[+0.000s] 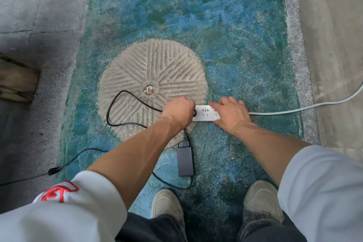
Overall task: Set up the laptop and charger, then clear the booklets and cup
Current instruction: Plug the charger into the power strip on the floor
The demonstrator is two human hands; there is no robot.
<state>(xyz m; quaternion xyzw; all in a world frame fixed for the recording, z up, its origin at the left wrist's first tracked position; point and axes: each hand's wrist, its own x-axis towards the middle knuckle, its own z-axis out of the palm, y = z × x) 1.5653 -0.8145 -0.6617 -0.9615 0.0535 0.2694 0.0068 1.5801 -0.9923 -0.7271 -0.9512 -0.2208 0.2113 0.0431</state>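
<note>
On the floor at our feet | power strip [206,113] lies left-right | left hand [179,111] fisted on plug [194,113] at its left end | right hand [231,114] flat, pinning its right end

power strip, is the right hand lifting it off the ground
No, the right hand presses flat on the white power strip, which lies on the blue floor while the left hand grips a black plug at its end.
</note>
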